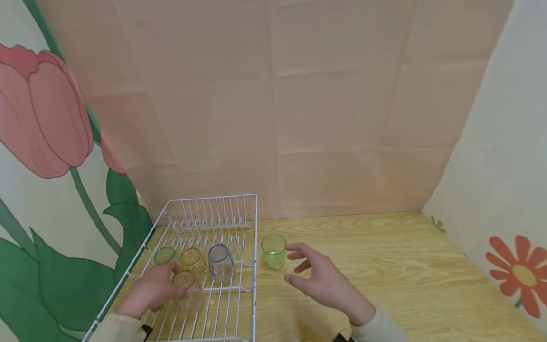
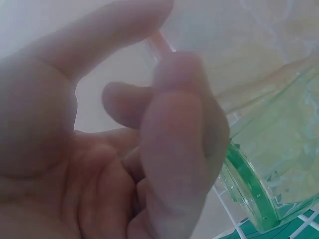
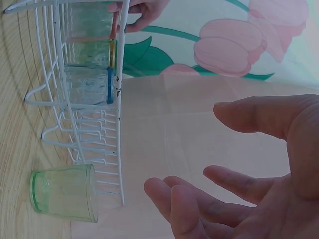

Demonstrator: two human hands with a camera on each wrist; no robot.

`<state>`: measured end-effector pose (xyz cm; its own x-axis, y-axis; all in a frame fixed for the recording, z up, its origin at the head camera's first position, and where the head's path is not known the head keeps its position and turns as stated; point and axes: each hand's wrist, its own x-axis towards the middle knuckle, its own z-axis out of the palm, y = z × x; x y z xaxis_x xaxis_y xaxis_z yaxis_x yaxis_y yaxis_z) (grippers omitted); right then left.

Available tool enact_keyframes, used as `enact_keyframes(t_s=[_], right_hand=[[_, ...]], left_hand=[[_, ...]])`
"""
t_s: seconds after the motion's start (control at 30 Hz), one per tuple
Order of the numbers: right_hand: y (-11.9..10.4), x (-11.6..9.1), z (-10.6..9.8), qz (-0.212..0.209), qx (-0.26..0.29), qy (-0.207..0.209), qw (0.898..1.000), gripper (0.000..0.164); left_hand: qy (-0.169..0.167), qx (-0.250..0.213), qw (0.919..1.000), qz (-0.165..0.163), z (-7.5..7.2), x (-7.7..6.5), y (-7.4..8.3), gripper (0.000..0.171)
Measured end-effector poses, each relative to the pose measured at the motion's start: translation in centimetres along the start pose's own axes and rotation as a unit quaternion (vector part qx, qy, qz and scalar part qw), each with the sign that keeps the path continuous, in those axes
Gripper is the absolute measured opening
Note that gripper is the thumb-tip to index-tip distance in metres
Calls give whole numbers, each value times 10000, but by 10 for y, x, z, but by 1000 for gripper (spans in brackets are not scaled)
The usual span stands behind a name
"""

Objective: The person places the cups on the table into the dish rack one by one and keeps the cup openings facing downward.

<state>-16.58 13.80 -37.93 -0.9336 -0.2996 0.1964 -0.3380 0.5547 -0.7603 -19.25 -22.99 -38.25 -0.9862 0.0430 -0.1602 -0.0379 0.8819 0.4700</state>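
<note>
My left hand (image 1: 154,287) pinches the rim of a clear glass with a pinkish-orange edge (image 1: 190,294), at the front of the group in the rack. In the left wrist view, the thumb and a finger meet on that orange rim (image 2: 161,46). Close behind stand a green glass (image 1: 164,255), a yellow-rimmed glass (image 1: 192,259) and a blue-grey glass (image 1: 221,266). My right hand (image 1: 320,275) is held with fingers spread and loosely bent, holding nothing. Its fingertips are just right of a light green glass (image 1: 274,254) standing upright on the table.
The white wire dish rack (image 1: 255,266) stands on the left of the wood-patterned table (image 1: 384,275). Behind it hangs a creased pinkish-tan sheet (image 1: 333,109). A wall with painted tulips (image 1: 55,114) is at the left, and a wall with a red flower (image 1: 519,275) at the right.
</note>
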Motion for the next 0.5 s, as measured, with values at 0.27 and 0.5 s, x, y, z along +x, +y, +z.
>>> enact_keyframes(t_s=[0.27,0.5], right_hand=[[1,1,1,-42,-58,8,10000,51],[0,1,1,16,-50,-67,10000,51]], left_hand=[[-20,-28,10000,-10,0,-2,1,46],[-4,-54,10000,-7,2,-1,-2,46]])
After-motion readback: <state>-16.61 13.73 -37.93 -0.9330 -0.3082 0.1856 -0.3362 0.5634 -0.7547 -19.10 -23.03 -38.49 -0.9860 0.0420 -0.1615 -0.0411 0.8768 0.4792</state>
